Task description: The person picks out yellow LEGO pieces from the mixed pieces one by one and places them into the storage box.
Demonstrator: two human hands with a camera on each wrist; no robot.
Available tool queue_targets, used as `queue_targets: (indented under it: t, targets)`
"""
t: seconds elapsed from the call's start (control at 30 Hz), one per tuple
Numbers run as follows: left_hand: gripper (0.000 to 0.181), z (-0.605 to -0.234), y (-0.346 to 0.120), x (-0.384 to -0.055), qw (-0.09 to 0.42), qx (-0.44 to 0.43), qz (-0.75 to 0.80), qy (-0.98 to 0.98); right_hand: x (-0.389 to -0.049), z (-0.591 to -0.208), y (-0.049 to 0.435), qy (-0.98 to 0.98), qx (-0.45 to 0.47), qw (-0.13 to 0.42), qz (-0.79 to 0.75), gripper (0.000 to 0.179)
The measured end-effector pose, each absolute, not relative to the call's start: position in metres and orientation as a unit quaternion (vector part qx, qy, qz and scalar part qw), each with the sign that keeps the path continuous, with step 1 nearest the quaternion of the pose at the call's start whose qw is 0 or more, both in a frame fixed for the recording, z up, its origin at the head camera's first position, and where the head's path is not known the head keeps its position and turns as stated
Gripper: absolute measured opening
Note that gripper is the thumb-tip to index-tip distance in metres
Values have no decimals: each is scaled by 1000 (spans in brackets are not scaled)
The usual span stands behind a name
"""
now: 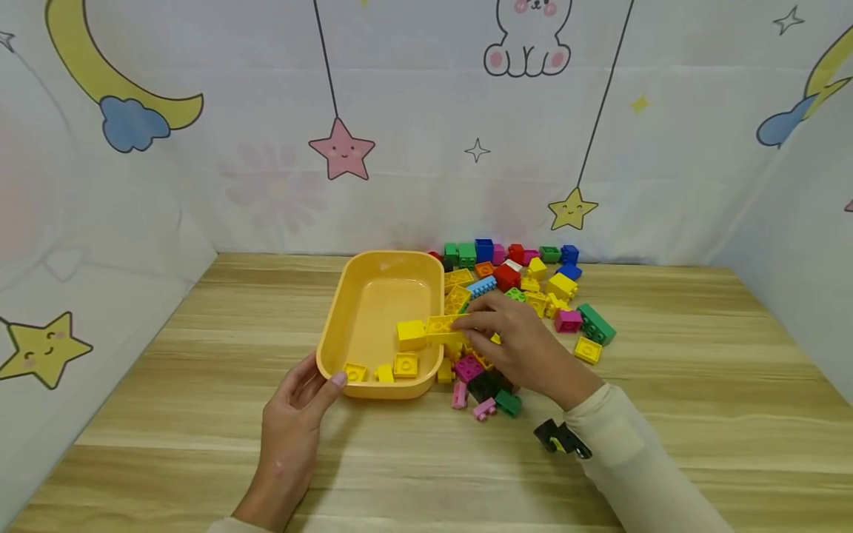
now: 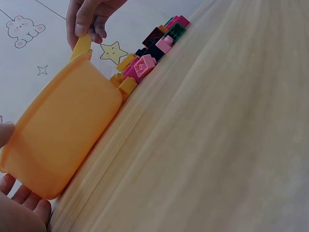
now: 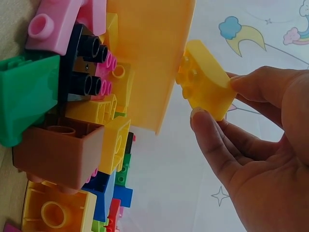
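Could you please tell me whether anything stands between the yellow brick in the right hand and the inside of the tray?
Nothing visible does: the tray is open on top, and the right hand holds the yellow brick up at the tray's right rim. Bare tray floor shows inside.

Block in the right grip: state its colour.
Yellow; the block shows best in the right wrist view.

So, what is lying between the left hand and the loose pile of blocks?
In the head view, the orange tray, with yellow blocks inside, lies between the left hand and the pile.
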State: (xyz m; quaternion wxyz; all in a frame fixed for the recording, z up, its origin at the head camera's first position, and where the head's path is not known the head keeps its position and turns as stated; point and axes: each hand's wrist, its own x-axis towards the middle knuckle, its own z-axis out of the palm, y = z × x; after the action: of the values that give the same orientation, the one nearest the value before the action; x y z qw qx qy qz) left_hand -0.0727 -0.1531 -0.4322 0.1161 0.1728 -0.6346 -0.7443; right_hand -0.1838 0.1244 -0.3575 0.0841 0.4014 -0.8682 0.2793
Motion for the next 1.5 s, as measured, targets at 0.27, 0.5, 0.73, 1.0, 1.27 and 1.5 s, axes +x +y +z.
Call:
queue_targets:
  t: [0.27,0.5,0.73,1.0,1.27,1.5]
  targets:
    - [67,-434,-154,-73,115,175,-743,-636,-183,-357,122,-867,400,86,286,18]
    - [66,-434,-154,-73,116,171,-744,-635,-182,-357,122,-867,398,83,290,18]
    - [66,-433,-153,-73,118,168,-747,-633,-181,-357,123,-868,397,80,287,18]
    - [68,-432,-153,-73,113,177,-744,-635,-180,-356,121,-867,403,90,277,19]
    - [67,-432,-154,-73,115,176,-743,-635,-181,-357,121,-862,414,103,272,20]
    - [66,-434,-154,-73,118,167,-745,-635,-181,-360,117,-865,420,99,255,24]
